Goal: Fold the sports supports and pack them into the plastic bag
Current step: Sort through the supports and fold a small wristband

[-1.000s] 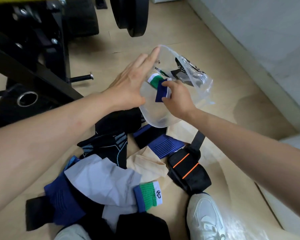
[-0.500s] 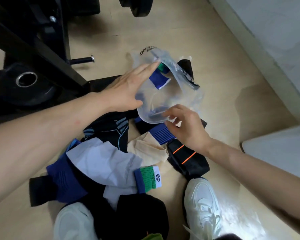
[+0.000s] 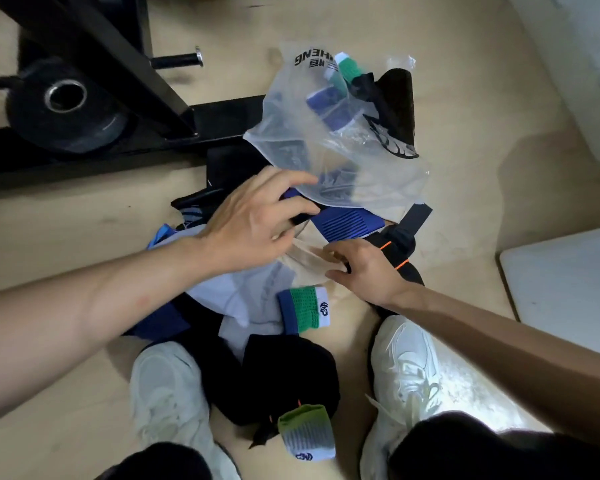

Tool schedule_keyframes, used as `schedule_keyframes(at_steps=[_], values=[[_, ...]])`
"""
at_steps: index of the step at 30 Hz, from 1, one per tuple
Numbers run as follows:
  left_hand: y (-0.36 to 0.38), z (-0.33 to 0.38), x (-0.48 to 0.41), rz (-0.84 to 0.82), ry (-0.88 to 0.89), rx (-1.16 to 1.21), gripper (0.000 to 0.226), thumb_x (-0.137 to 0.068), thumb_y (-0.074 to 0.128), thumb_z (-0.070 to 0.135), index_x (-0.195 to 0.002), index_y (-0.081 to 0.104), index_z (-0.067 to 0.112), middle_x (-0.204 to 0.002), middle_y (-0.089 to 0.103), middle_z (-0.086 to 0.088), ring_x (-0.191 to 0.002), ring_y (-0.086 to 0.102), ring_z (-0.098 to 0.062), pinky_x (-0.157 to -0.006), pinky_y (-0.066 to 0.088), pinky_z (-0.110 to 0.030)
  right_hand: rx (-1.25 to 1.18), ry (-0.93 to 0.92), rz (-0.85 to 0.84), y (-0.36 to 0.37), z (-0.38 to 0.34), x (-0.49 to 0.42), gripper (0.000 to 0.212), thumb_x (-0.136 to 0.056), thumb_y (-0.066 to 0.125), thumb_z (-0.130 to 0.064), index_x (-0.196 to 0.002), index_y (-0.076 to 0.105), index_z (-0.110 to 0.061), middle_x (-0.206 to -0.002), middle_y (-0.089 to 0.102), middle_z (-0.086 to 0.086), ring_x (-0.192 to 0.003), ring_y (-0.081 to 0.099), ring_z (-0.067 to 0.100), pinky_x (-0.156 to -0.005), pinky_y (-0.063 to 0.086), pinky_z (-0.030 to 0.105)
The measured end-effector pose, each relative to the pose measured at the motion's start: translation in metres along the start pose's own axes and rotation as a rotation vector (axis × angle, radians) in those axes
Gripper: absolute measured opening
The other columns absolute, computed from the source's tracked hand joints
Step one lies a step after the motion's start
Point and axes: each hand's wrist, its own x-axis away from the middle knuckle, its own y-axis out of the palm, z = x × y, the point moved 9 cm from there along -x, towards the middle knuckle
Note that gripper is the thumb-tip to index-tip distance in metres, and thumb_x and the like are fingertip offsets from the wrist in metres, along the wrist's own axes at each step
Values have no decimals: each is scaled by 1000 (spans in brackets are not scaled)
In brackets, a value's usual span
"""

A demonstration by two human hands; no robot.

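Note:
The clear plastic bag (image 3: 326, 140) with black lettering lies on the floor beyond the pile, and a blue, white and green wristband (image 3: 329, 98) shows through it. My left hand (image 3: 257, 216) hovers with relaxed fingers over the pile at the bag's near edge, its fingertips by a blue ribbed support (image 3: 350, 225). My right hand (image 3: 364, 268) pinches a beige support (image 3: 305, 261) in the middle of the pile. Around it lie a pale grey support (image 3: 243, 296), a green, blue and white wristband (image 3: 303, 308), a black support (image 3: 288, 375) and a green-grey wristband (image 3: 307, 434).
A black strap with orange stripes (image 3: 395, 251) lies under my right wrist. Another black support (image 3: 395, 105) lies by the bag. My white shoes (image 3: 168, 393) (image 3: 406, 362) flank the pile. A weight plate (image 3: 66, 105) and black frame (image 3: 118, 64) stand left, a white surface (image 3: 568, 285) right.
My left hand came off the bag's mouth and dropped to the pile; the bag now lies slack on the floor. My right hand left the bag and took hold of the beige support.

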Motion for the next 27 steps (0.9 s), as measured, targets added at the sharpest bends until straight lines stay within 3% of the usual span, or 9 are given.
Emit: schedule_keyframes(at_steps=[4, 7, 11, 15, 18, 22, 24, 27], values=[[44, 0, 38, -212, -120, 149, 32, -82, 75, 16, -113, 74, 22, -114, 67, 6, -105, 62, -19, -83, 54, -38, -29, -31, 114, -1, -7, 13, 24, -80, 77, -16, -102, 68, -11, -91, 54, 1, -78, 53, 17, -71, 46, 31], [72, -2, 59, -349, -195, 173, 26, -85, 75, 23, -111, 74, 24, -107, 70, 10, -103, 64, -15, -84, 55, -39, -30, -13, -9, 22, -8, 30, 22, -82, 76, -26, -101, 67, -17, -88, 53, -9, -72, 51, 11, -71, 52, 36], [103, -8, 76, -481, -329, 165, 35, -88, 74, 34, -121, 68, 22, -117, 68, 7, -115, 60, -19, -92, 51, -39, -86, 5, -162, 54, -6, 42, 52, -82, 78, -29, -129, 60, -17, -105, 50, -8, -86, 50, 7, -81, 46, 24], [127, -12, 88, -609, -391, 128, 55, -89, 71, 40, -137, 57, 20, -123, 63, -1, -120, 57, -22, -96, 47, -39, -68, 43, -169, 65, -8, 35, 45, -78, 78, -23, -120, 63, -14, -109, 51, 0, -93, 54, 18, -86, 47, 32], [131, -13, 89, -612, -407, 158, 52, -85, 75, 40, -131, 60, 19, -114, 62, -1, -112, 57, -21, -93, 47, -40, -184, 132, -139, 63, -2, 31, 30, -74, 81, -16, -100, 67, -11, -96, 49, 0, -83, 50, 15, -78, 47, 34], [122, -20, 85, -550, -486, 283, 22, -83, 80, 31, -93, 69, 15, -91, 62, -2, -90, 60, -20, -80, 48, -39, -630, 267, -128, 45, -2, 35, 19, -79, 78, -1, -89, 62, 0, -77, 60, 6, -67, 56, 6, -64, 47, 25], [118, -22, 87, -500, -620, 557, 14, -85, 80, 19, -87, 69, 12, -88, 70, -4, -82, 65, -18, -80, 53, -38, -824, 342, -95, 33, -4, 39, 18, -82, 74, 5, -94, 60, 5, -76, 64, 4, -64, 60, 3, -60, 47, 18], [106, -23, 86, -329, -887, 942, 9, -91, 72, 3, -90, 65, 9, -87, 72, -10, -78, 68, -15, -77, 55, -37, -1071, 438, -39, 23, -1, 44, 16, -86, 72, 3, -96, 61, -3, -92, 73, 12, -82, 71, 19, -66, 58, 29]])
